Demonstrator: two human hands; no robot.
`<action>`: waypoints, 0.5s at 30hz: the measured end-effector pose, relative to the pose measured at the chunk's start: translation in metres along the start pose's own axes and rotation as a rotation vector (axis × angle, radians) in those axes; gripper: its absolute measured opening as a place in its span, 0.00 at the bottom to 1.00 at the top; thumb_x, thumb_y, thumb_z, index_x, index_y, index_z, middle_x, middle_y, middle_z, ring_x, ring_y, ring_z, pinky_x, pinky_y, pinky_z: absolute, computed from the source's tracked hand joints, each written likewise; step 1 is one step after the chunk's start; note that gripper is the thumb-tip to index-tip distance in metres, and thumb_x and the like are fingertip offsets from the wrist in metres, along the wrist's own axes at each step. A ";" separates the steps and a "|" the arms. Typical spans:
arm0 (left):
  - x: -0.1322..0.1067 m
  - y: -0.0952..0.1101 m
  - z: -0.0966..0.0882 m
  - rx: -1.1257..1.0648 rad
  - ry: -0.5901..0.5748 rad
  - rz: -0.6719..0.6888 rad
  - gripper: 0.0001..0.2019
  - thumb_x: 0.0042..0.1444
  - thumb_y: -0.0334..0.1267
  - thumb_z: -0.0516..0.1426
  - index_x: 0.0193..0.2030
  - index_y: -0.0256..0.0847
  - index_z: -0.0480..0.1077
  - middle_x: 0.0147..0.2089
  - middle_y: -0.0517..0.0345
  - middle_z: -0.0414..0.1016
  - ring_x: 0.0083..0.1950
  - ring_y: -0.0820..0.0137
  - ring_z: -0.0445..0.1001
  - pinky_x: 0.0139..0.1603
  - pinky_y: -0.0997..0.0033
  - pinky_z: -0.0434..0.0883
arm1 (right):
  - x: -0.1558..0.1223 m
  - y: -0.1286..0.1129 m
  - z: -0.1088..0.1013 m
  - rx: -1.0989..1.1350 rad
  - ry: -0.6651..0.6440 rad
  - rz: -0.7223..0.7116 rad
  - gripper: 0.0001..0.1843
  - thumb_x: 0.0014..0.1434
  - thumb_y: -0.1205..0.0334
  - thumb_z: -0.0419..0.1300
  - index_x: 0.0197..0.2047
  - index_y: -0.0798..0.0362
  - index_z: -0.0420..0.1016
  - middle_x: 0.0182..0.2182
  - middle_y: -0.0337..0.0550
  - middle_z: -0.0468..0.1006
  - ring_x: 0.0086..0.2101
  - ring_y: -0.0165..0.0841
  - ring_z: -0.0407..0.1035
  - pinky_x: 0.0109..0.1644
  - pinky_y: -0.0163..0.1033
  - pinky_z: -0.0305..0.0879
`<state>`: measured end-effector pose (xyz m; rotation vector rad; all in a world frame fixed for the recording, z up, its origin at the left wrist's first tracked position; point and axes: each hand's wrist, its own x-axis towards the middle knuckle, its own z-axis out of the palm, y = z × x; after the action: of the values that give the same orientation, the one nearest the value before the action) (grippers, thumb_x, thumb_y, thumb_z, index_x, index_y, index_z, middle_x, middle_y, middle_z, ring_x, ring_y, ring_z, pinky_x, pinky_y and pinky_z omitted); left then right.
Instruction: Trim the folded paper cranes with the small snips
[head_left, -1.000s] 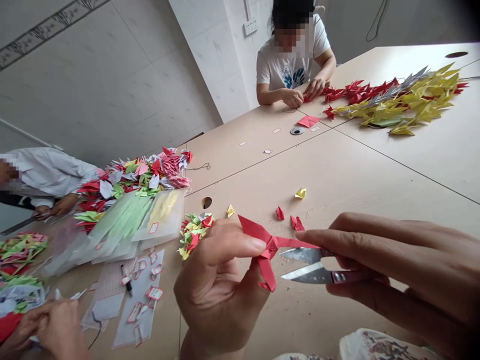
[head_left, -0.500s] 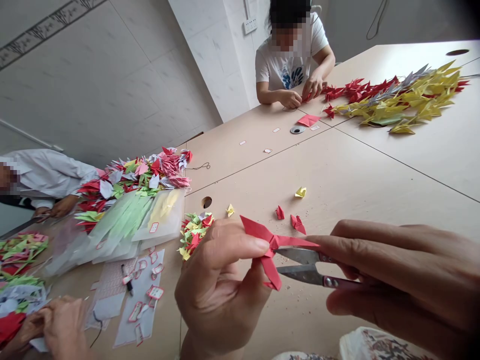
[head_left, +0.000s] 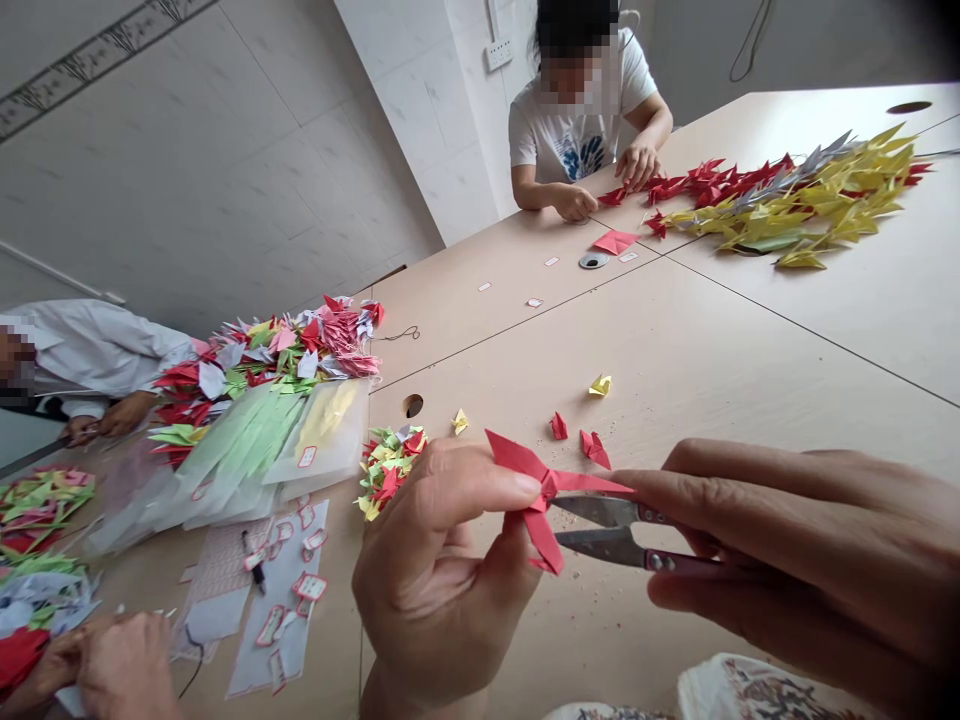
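My left hand [head_left: 442,570] pinches a red folded paper crane [head_left: 541,495] between thumb and fingers, low in the middle of the view. My right hand [head_left: 795,545] is closed round small metal snips [head_left: 615,530]. The blades are slightly apart and their tips touch the crane's lower part. Small red paper scraps [head_left: 595,447] and yellow paper scraps [head_left: 601,385] lie on the beige table [head_left: 712,350] just beyond the crane.
A heap of mixed-colour cranes [head_left: 285,350] and plastic sleeves [head_left: 262,440] lie at left, with a small pile of cut scraps [head_left: 390,465]. Yellow and red cranes [head_left: 802,200] are at far right. A person in a white shirt [head_left: 577,130] folds opposite; another person's hands [head_left: 120,665] work at lower left.
The snip blades have closed in part and slid left under the crane. My left hand stays in place. The person opposite has moved their hands over the red cranes.
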<state>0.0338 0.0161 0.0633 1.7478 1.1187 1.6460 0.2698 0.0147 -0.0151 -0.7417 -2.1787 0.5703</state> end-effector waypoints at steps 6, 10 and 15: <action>0.001 -0.003 0.001 0.001 -0.002 0.003 0.19 0.68 0.52 0.87 0.57 0.55 0.90 0.44 0.56 0.93 0.47 0.54 0.93 0.46 0.53 0.93 | -0.017 0.006 0.006 0.065 0.035 0.012 0.36 0.77 0.34 0.84 0.80 0.37 0.91 0.50 0.49 0.93 0.46 0.47 0.89 0.47 0.44 0.86; 0.000 -0.013 -0.002 0.001 -0.003 0.006 0.18 0.69 0.52 0.86 0.57 0.54 0.90 0.44 0.56 0.92 0.47 0.54 0.93 0.46 0.53 0.93 | -0.017 0.007 0.007 0.054 0.048 0.003 0.35 0.77 0.33 0.83 0.79 0.37 0.92 0.50 0.49 0.93 0.47 0.48 0.90 0.48 0.45 0.88; -0.022 -0.043 -0.017 0.023 -0.018 0.065 0.16 0.70 0.50 0.86 0.56 0.54 0.91 0.41 0.59 0.91 0.42 0.57 0.91 0.43 0.56 0.91 | -0.016 0.005 0.007 0.038 0.069 -0.004 0.35 0.78 0.32 0.82 0.79 0.37 0.92 0.50 0.49 0.93 0.47 0.49 0.91 0.48 0.45 0.89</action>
<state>0.0084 0.0183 0.0190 1.8282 1.0875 1.6582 0.2748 0.0071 -0.0305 -0.7265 -2.1003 0.5740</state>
